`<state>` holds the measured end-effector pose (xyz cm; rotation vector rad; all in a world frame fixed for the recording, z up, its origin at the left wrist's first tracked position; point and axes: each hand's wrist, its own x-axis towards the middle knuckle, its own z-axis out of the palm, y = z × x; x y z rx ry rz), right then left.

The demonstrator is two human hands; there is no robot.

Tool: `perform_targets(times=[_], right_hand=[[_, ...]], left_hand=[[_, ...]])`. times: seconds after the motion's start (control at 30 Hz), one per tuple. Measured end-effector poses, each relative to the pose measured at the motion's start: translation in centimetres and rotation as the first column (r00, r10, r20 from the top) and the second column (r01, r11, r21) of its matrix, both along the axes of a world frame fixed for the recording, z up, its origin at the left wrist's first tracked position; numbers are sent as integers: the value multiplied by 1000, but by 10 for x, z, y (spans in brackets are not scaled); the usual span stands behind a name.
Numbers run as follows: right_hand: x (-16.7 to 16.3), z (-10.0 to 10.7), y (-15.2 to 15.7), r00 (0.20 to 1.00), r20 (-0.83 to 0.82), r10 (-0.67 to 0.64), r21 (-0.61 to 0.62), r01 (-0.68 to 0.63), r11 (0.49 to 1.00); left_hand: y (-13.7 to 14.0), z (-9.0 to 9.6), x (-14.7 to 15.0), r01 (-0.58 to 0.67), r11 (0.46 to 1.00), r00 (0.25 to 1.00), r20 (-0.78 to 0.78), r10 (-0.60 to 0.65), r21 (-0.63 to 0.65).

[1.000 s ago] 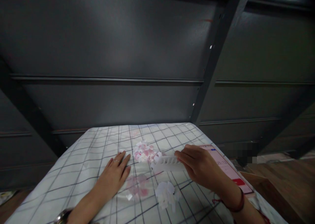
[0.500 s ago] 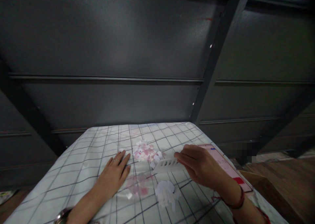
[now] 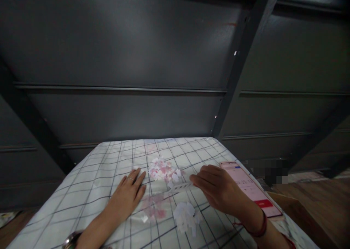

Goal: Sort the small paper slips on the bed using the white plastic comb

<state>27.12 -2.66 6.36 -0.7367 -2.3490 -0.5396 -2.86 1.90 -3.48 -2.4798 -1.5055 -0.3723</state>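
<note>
My left hand (image 3: 127, 194) lies flat on the checked tablecloth with its fingers spread, holding nothing. Between the fingers and thumb of my right hand (image 3: 216, 187) is one end of a thin white slotted strip (image 3: 180, 187), blurred, whose kind I cannot make out. The strip reaches leftward, its far end near a heap of small pink and white scraps (image 3: 162, 169). Closer to me, a flat pink-and-clear piece (image 3: 154, 207) lies beside my left hand. To its right sits a pile of white scraps (image 3: 185, 216).
A phone (image 3: 250, 189) with a lit pink screen lies at the table's right side, beside my right forearm. The checked tablecloth (image 3: 109, 158) covers the table up to a dark metal wall (image 3: 131, 114). A cardboard box (image 3: 298, 212) stands beyond the right edge.
My right hand has moved slightly left and down, and the slotted strip has tilted so that it looks narrower. My left hand stays in place.
</note>
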Motion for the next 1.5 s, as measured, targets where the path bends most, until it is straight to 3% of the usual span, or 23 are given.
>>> perform_targets(times=[0.2, 0.53, 0.73, 0.97, 1.17, 1.5], right_hand=[[9, 5, 2, 999, -22, -30, 21, 31, 999], [5, 1, 2, 998, -50, 39, 18, -38, 999], [9, 4, 3, 1000, -16, 2, -37, -2, 999], [-7, -5, 4, 996, -71, 52, 47, -49, 998], [13, -2, 11, 989, -101, -112, 95, 121, 988], [15, -3, 13, 992, -20, -125, 2, 125, 992]], left_hand=[[0, 0, 0, 0, 1000, 1000, 6, 0, -16], [1, -5, -2, -2, 1000, 1000, 5, 2, 9], [1, -6, -3, -7, 1000, 1000, 21, 7, -2], [1, -7, -3, 1, 1000, 1000, 20, -1, 5], [2, -7, -3, 0, 1000, 1000, 27, 0, 12], [0, -5, -2, -2, 1000, 1000, 19, 1, 14]])
